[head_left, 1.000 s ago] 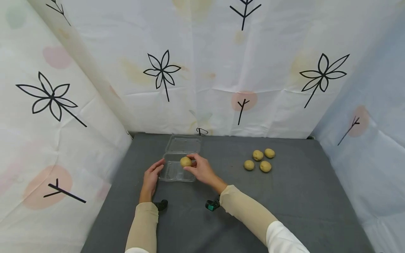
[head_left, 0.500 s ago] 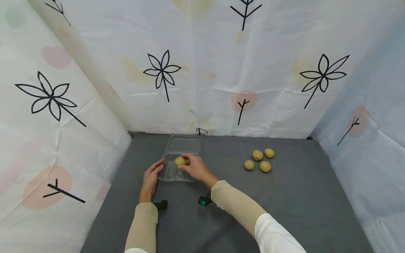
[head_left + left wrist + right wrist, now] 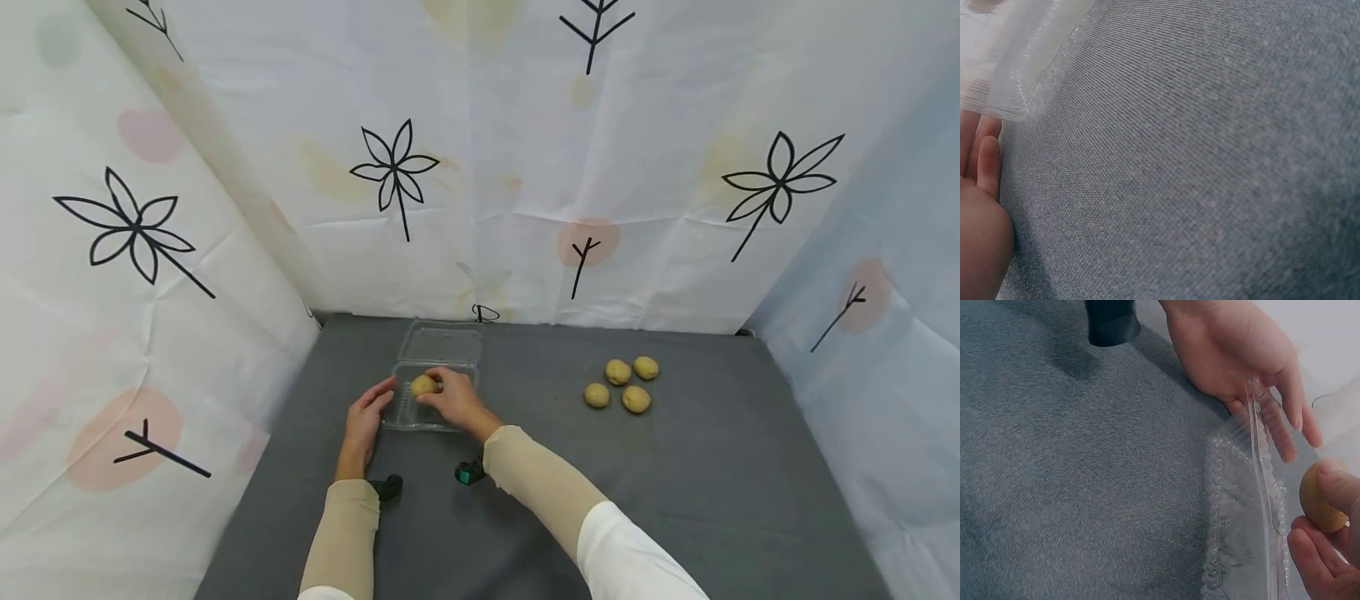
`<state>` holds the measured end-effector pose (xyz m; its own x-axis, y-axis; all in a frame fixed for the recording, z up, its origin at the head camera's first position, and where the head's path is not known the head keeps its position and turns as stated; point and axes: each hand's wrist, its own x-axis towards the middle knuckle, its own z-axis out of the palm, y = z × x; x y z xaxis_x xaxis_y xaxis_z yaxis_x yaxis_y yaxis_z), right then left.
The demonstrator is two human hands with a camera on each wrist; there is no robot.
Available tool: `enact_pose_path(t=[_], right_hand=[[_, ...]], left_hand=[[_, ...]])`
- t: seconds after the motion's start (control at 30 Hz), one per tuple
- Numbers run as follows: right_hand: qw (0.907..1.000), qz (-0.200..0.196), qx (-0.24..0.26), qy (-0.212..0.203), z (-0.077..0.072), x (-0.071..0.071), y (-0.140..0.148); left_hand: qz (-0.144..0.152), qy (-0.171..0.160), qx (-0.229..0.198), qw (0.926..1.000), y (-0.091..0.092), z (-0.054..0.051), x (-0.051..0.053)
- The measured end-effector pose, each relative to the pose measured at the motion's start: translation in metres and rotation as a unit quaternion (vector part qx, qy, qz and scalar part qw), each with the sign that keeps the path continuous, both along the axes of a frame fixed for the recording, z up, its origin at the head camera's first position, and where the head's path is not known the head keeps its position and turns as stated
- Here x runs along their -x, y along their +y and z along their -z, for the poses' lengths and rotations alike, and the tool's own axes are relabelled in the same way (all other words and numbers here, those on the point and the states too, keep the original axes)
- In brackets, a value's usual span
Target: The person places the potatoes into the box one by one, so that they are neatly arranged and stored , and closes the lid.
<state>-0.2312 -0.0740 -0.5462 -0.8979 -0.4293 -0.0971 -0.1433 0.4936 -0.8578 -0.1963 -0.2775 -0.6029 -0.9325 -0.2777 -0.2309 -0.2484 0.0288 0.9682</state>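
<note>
Lying well apart from the clear container [image 3: 411, 417], four potatoes [image 3: 618, 372] cluster

No word, label, brand or number can be read. Closest to lettering is a black looped mark [image 3: 486, 313] near the bottom of the white curtain [image 3: 517, 108], at one o'clock from the clear plastic box [image 3: 408, 417]; it looks a little like a D, but whether it is a letter cannot be told. The curtain's other black marks are drawn flowers [image 3: 394, 167], at nine, eleven and two o'clock from the middle of the head view, and twigs [image 3: 596, 42]. A green patch [image 3: 465, 477] on the black gadget [image 3: 475, 467] at five o'clock from the box is too small to read.
</note>
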Motion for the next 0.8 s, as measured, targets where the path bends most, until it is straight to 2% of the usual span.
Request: enact_pose_path(t=[0.23, 0.37, 0.63, 0.8], right_hand=[[0.9997, 0.010, -0.019, 0.005, 0.000, 0.004, -0.005], [0.9997, 0.013, -0.022, -0.007, 0.000, 0.003, -0.008], [0.9987, 0.014, -0.048, -0.007, 0.006, 0.004, -0.015], [0.9989, 0.018, -0.042, -0.010, 0.008, 0.004, -0.016]], left_hand=[[-0.005, 0.008, -0.003, 1.0000, 0.001, 0.000, 0.000], [0.000, 0.004, -0.002, 1.0000, 0.002, -0.001, -0.002], [0.000, 0.007, -0.009, 0.9999, 0.002, -0.001, -0.002], [-0.002, -0.001, -0.004, 1.0000, 0.001, -0.001, -0.002]])
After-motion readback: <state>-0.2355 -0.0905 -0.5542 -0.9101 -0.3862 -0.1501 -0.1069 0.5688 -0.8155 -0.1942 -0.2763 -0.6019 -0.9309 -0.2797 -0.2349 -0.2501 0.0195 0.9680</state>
